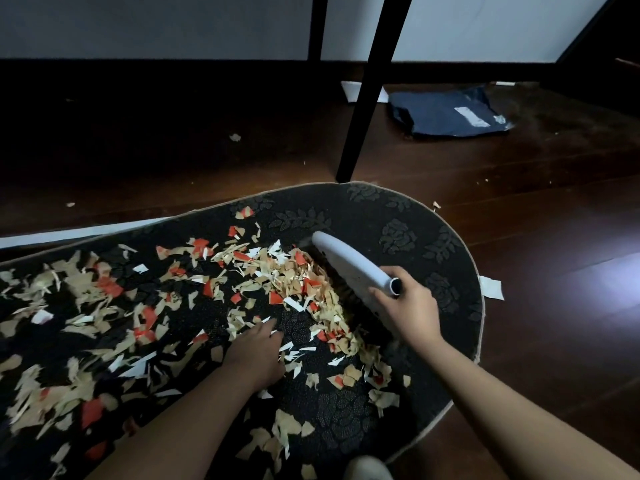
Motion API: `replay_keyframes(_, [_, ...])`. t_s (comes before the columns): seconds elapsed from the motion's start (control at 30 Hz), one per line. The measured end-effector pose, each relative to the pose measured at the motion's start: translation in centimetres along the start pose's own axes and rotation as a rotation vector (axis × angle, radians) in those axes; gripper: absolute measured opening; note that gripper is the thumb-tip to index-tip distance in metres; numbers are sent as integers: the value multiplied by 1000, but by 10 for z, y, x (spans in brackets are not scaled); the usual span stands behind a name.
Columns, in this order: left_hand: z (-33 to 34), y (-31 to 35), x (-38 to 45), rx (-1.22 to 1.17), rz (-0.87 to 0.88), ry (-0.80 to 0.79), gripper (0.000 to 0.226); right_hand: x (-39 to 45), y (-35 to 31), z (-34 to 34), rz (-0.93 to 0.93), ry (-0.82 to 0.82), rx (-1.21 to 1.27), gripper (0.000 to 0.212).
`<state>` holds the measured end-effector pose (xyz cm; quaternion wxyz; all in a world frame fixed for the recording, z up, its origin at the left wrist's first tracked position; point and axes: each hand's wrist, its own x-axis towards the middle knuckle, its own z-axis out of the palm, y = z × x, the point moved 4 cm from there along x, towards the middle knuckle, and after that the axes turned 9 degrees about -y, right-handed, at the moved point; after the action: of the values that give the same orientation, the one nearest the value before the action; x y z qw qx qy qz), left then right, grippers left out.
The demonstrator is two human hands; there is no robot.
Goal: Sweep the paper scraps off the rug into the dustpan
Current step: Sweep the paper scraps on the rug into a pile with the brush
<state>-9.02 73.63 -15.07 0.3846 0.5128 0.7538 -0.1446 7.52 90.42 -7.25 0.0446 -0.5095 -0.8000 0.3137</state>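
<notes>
A dark oval rug [398,216] with a leaf pattern lies on the floor, strewn with tan, red and white paper scraps [277,278]. The thickest heap sits at the rug's middle, against the bristles of a white hand brush [349,268]. My right hand [405,306] is shut on the brush's handle end, with the brush lying flat on the rug. My left hand [256,355] rests palm down on the rug among the scraps, fingers spread, holding nothing. No dustpan is in view.
A black table leg [367,109] stands just beyond the rug's far edge. A dark blue plastic parcel [450,116] lies on the brown wooden floor at the back right. A few stray scraps [234,137] dot the floor. A white object [367,469] shows at the bottom edge.
</notes>
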Motion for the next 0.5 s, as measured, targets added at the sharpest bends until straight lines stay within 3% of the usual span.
replay_keyframes(0.27, [-5, -8, -1, -12, -26, 32, 65, 35, 5, -38, 37, 188, 17, 30])
replay_keyframes(0.4, [-4, -15, -6, -29, -27, 43, 63, 46, 12, -19, 125, 135, -32, 31])
replay_keyframes(0.5, [-2, -23, -9, -40, -25, 58, 63, 40, -2, 5, 72, 27, -72, 31])
